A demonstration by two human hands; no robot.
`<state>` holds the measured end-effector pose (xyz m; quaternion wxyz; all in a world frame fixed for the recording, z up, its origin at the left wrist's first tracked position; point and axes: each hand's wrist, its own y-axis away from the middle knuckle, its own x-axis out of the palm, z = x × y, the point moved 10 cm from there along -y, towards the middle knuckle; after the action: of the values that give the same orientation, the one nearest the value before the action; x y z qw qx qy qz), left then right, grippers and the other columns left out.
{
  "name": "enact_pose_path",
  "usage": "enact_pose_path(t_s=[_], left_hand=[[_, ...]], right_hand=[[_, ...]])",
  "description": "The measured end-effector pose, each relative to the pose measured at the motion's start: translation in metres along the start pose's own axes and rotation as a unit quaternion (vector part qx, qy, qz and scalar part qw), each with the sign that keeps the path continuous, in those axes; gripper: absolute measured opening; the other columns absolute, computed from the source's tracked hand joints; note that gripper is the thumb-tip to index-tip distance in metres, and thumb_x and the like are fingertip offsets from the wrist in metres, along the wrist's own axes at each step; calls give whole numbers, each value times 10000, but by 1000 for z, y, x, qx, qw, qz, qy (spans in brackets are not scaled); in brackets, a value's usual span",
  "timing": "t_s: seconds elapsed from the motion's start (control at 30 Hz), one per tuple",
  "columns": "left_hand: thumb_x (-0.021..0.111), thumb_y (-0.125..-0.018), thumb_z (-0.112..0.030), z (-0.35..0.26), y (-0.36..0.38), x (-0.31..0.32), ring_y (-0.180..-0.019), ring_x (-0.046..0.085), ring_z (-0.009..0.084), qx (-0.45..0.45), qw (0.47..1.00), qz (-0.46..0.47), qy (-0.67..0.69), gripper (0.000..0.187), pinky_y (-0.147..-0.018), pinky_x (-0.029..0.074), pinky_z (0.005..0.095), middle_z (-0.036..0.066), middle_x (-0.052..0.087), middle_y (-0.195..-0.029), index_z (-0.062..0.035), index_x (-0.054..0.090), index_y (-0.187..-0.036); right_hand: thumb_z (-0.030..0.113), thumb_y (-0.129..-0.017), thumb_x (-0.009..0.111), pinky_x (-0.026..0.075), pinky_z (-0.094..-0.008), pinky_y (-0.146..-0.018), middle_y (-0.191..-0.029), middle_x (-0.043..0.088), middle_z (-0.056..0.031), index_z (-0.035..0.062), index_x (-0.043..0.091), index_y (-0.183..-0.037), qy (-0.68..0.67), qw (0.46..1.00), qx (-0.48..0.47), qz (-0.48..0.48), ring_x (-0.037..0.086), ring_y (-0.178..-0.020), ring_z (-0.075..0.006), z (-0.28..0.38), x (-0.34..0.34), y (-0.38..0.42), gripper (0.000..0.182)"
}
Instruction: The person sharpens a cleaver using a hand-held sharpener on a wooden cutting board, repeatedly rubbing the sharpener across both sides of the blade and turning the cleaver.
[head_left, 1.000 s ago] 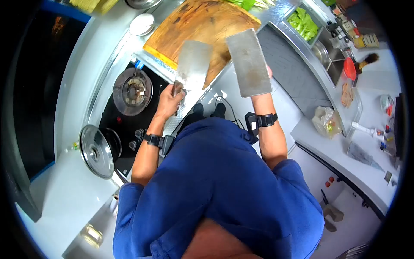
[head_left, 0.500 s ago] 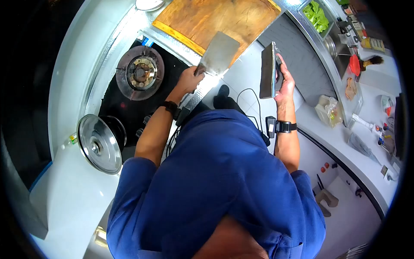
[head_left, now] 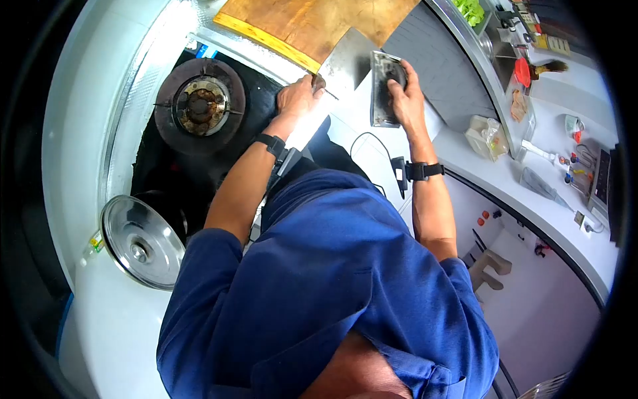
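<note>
My left hand [head_left: 299, 98] is wrapped round the handle of a cleaver [head_left: 349, 57]. The broad steel blade points away from me and overlaps the edge of the wooden chopping board [head_left: 312, 26]. To its right, my right hand [head_left: 408, 103] grips a dark rectangular block like a whetstone [head_left: 381, 86], held upright with a pale rim. My thumb presses on its near face and the fingers curl round its far side. The block's left edge is right beside the blade's right corner.
A gas burner [head_left: 201, 110] sits in the black cooktop left of my left arm. Nearer to me a steel lid [head_left: 141, 243] leans by the counter. At the right, a counter [head_left: 492, 174] carries a plastic tub [head_left: 487, 138] and a red bowl [head_left: 522, 72]. Leafy greens [head_left: 469, 10] lie at the top right.
My right hand has moved left with the block, bringing it next to the cleaver and turning its other face toward me. The left hand keeps its hold on the cleaver; the view has shifted slightly.
</note>
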<state>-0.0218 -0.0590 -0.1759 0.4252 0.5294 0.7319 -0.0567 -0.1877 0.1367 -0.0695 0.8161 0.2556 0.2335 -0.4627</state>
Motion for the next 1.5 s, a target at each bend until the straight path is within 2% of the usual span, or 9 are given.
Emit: enact_pose_path(t_s=[0.07, 0.3, 0.67, 0.8, 1.0, 1.13, 1.2, 1.37, 1.5], left_hand=[[684, -927, -392, -11, 9, -17, -1016, 692, 397, 30, 996, -81, -16, 400, -872, 541, 494, 191, 730, -1060, -69, 614, -1153], [656, -950, -352, -14, 24, -22, -1015, 692, 380, 55, 984, -168, -32, 381, -852, 549, 489, 192, 723, -1049, -70, 600, -1201], [596, -991, -355, -9, 10, -7, -912, 709, 425, 31, 998, -45, -21, 381, -827, 549, 512, 248, 721, -984, 4, 549, -1110], [605, -987, -329, -10, 6, -4, -887, 714, 435, 33, 999, -17, -18, 373, -817, 551, 525, 269, 720, -920, 25, 543, -1089], [613, -978, -316, -14, 10, -9, -882, 714, 448, 45, 999, -18, -22, 358, -809, 554, 538, 269, 722, -928, 23, 539, -1067], [605, -981, -321, -11, 7, -5, -846, 713, 454, 62, 997, -40, -16, 357, -776, 560, 544, 275, 713, -924, 22, 536, -1057], [597, -986, -319, -11, 7, -4, -833, 713, 452, 54, 998, -35, -7, 353, -763, 561, 545, 272, 707, -920, 20, 538, -1062], [589, -989, -311, -10, 8, -4, -819, 713, 446, 70, 996, -46, -2, 339, -746, 560, 544, 261, 704, -904, 16, 543, -1071], [592, -984, -299, -9, 11, -2, -810, 718, 433, 53, 998, -35, -9, 315, -731, 563, 535, 247, 718, -881, 1, 544, -1067]], right_hand=[[268, -926, 645, 509, -434, -993, -1188, 695, -284, 111, 422, -1510, 49, 999, -7, 5, 679, -1128, -411, 1, 14, -2, 644], [275, -936, 664, 541, -426, -963, -1203, 706, -235, 130, 512, -1450, 94, 986, -140, 4, 695, -1102, -395, 30, 59, -3, 555], [268, -970, 597, 547, -451, -966, -1256, 687, -233, 163, 520, -1466, 155, 981, -111, 36, 685, -1118, -407, 33, 94, 8, 512], [237, -948, 635, 589, -487, -751, -982, 734, -238, 174, 589, -1370, 171, 967, -183, -49, 723, -852, -424, 42, 98, 20, 429], [254, -982, 603, 564, -528, -665, -900, 731, -242, 122, 630, -1280, 239, 941, -219, -97, 699, -778, -465, 81, 104, -56, 327], [214, -965, 615, 583, -504, -730, -913, 725, -262, 114, 606, -1336, 213, 957, -182, -79, 710, -835, -458, 60, 106, -9, 384], [209, -948, 627, 562, -525, -631, -843, 709, -265, 129, 603, -1319, 177, 954, -226, -83, 696, -726, -452, 58, 104, 20, 380], [214, -959, 620, 551, -528, -596, -782, 699, -258, 116, 614, -1270, 241, 932, -251, -103, 680, -667, -454, 81, 110, -44, 326], [196, -953, 620, 555, -533, -611, -814, 708, -258, 129, 612, -1290, 246, 952, -170, -71, 686, -701, -463, 64, 109, -21, 344]])
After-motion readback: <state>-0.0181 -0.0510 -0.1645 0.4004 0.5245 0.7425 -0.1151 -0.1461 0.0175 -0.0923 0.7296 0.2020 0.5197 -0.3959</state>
